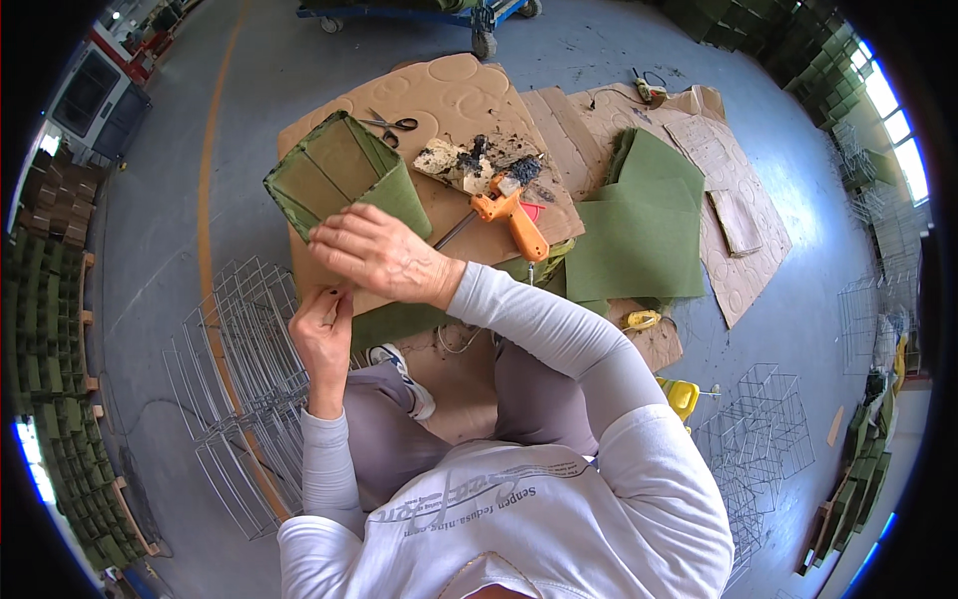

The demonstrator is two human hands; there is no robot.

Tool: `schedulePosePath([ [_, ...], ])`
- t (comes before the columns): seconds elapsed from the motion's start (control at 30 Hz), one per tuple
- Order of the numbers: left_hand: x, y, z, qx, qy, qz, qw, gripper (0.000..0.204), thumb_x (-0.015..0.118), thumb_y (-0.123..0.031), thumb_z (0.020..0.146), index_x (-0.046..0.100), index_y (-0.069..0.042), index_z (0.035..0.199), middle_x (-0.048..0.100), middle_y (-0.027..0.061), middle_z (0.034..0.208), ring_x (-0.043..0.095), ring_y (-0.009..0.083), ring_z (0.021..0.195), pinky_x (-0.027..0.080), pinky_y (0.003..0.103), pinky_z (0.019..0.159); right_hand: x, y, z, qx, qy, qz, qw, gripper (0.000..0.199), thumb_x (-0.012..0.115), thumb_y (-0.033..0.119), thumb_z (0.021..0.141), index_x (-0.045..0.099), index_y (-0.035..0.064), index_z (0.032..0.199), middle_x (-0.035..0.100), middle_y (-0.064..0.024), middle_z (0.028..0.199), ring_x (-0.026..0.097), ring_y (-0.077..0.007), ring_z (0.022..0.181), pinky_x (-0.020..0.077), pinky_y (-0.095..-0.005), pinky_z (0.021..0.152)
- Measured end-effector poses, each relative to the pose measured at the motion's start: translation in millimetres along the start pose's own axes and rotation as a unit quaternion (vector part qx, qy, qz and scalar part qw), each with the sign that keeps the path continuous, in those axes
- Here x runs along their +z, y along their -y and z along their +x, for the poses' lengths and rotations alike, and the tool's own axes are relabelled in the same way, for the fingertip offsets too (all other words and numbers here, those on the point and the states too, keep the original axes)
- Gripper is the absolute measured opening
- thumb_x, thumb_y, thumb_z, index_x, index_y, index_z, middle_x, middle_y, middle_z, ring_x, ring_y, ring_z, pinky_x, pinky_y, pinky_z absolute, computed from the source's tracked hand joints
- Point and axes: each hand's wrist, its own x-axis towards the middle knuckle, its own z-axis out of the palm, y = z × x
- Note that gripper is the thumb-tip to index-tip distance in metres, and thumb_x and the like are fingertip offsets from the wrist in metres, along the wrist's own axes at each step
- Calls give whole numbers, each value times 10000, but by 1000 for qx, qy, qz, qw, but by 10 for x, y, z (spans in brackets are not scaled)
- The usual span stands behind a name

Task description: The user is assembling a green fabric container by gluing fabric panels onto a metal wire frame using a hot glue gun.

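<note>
A green fabric box (339,170) lies tilted on the cardboard-covered work surface (439,90), its open side showing a brownish inside. My right hand (384,255) is at the box's near corner, fingers stretched out and laid close together; whether it presses on the fabric is hard to tell. Just below it, my left hand (321,334) is pinched near the cardboard's edge, with whatever lies between the fingertips too small to name. An orange glue gun (519,222) rests right of my hands, its tip by a glue-smeared scrap (449,165). Black-handled scissors (399,124) lie behind the box.
Green fabric sheets (639,235) are piled on the right. Wire frames (244,369) stand on the floor at left, and more wire frames (763,429) at right. A yellow-handled tool (642,319) lies near my knee. A blue cart (484,18) is at the back.
</note>
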Motion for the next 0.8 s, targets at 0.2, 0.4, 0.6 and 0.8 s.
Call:
schedulePosePath([
  [0.2,88,184,-97,-98,21,-162,982,67,663,58,822,655,39,886,682,93,853,653,175,755,488,291,697,-30,259,-100,19,89,53,994,337,629,182,760,615,17,1054,641,-77,970,618,-207,895,489,-324,711],
  [0.4,39,351,-161,-308,60,-477,821,195,564,5,912,674,5,1073,687,77,1011,647,150,948,514,303,874,33,288,-262,97,124,68,985,291,629,175,757,604,-1,987,622,-79,889,630,-226,866,535,-349,741],
  [0.6,30,406,-167,-346,115,-640,676,307,529,-34,938,609,-10,1233,651,112,1183,620,215,1114,488,390,1009,58,263,-317,96,157,-9,983,303,626,177,728,593,-16,959,616,-95,903,647,-236,805,550,-349,698],
  [0.8,20,408,-153,-357,140,-677,628,374,536,-76,948,546,-1,1314,590,124,1293,559,239,1212,438,417,1072,131,219,-339,95,102,1,990,152,636,165,718,549,43,745,576,-77,736,638,-231,727,526,-339,600],
])
